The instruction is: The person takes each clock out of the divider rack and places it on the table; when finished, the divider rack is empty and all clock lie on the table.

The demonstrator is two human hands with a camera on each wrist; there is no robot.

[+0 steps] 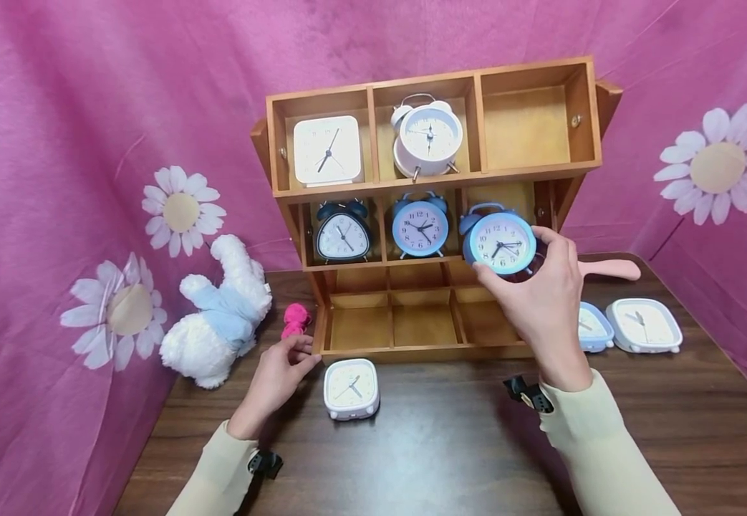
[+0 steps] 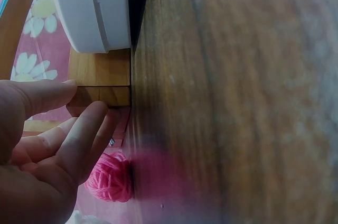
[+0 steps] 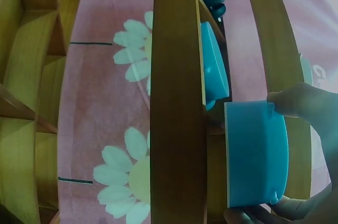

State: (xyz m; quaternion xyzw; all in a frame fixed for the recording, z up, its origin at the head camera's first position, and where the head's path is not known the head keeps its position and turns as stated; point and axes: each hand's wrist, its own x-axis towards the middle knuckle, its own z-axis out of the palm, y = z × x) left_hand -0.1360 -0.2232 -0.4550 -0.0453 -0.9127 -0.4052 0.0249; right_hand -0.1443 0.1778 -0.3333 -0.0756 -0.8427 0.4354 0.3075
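Note:
A round blue twin-bell alarm clock (image 1: 500, 244) is gripped between the thumb and fingers of my right hand (image 1: 543, 294). It sits at the front of the middle tier's right compartment, and its blue side (image 3: 256, 152) fills the gap by the fingers in the right wrist view. My left hand (image 1: 281, 373) pinches the lower front left corner of the wooden shelf (image 1: 425, 353), thumb on one face and fingers on the other. Right of that hand, a white square alarm clock (image 1: 351, 387) stands on the table. A pink yarn ball (image 2: 110, 176) lies just behind the left fingers.
The shelf also holds a white square clock (image 1: 328, 150), a white twin-bell clock (image 1: 430, 136), a dark triangular clock (image 1: 344, 235) and another blue clock (image 1: 420, 228). A plush toy (image 1: 221, 315) lies left. Two square clocks, one white (image 1: 644, 325), and a pink handle (image 1: 611, 269) lie right.

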